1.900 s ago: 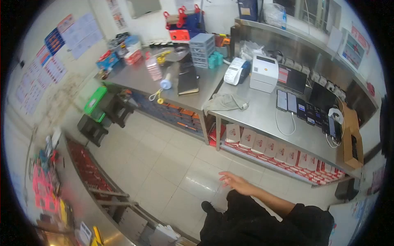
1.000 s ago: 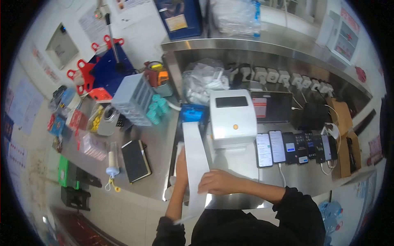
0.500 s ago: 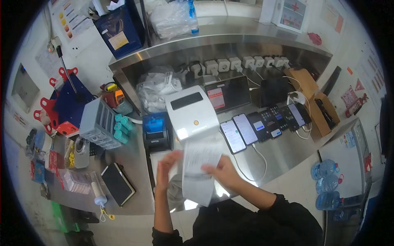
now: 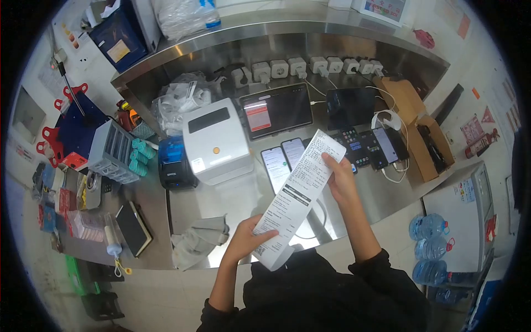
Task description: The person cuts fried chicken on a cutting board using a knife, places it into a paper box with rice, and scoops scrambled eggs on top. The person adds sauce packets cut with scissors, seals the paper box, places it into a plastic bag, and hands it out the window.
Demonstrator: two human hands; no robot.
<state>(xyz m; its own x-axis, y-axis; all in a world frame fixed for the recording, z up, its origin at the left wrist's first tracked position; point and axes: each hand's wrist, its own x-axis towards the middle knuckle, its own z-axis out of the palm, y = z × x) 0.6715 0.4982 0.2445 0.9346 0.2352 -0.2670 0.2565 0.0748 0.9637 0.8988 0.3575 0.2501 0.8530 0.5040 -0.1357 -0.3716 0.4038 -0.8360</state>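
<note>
A long printed receipt (image 4: pixel 297 196) is stretched diagonally between my two hands, its printed side facing up. My left hand (image 4: pixel 247 239) pinches the lower left end, thumb on top, near a small square code. Near the upper right end, my right hand (image 4: pixel 341 178) grips the paper's edge with its thumb on the print. The bottom end of the receipt curls over. Partly behind the paper lie two lit phones (image 4: pixel 275 165) on the steel counter (image 4: pixel 221 206). A white label printer (image 4: pixel 217 143) stands to the left, beside a small black and blue receipt printer (image 4: pixel 175 164).
A grey cloth (image 4: pixel 200 242) lies at the counter's front edge. Behind are a tablet (image 4: pixel 283 117), a row of plugged-in chargers (image 4: pixel 279 69) and loose cables. A cardboard box (image 4: pixel 431 166) stands right; a black notebook (image 4: pixel 133 229) and grey drawer unit (image 4: pixel 112 152) are left.
The receipt has swung from near upright to a diagonal, and its print is now readable in part. My left hand has taken hold of its lower end. The view has shifted right.
</note>
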